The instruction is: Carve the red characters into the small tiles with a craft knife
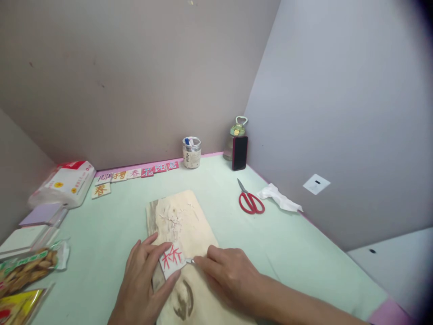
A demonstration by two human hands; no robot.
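A single head-worn camera looks forward and down from the seated person's eye level onto a pale green table [291,243] set into a corner. The view sits close over the near edge, where the left hand [142,284] and right hand [230,275] enter from the bottom of frame. It faces the back wall [135,81], with the side wall [338,113] angling across the right. No second view shares the scene.

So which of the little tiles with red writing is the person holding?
The white tile on the wooden board, pinned by the left hand. The right hand touches a thin tool to its edge. The other tiles line the back wall.
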